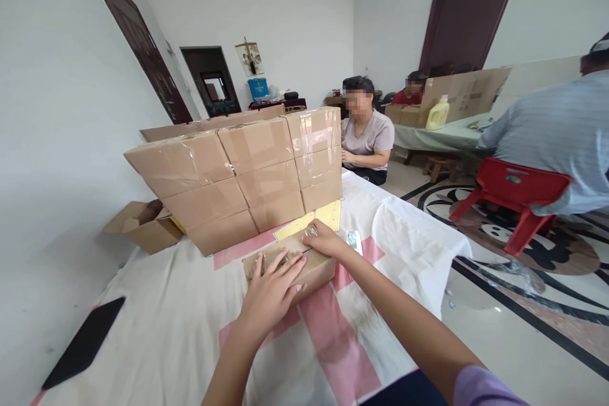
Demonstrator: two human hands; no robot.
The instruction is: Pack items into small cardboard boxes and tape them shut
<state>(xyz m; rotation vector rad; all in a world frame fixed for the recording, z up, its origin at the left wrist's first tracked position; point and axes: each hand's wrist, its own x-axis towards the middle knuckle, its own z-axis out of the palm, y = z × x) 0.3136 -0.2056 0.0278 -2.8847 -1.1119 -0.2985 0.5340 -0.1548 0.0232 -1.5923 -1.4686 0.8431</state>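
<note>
L hand (271, 290) & R hand (325, 240) apart, palms flat on small box (314, 271), prob. pressing it shut; stacked boxes (238, 181) just behind.

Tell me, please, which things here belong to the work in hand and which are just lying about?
In hand, it seems: the small box, pressed under the left hand and right hand; the stack of taped boxes behind it.
Lying about: the black phone, open carton, small packet, bottle, red chair.
</note>
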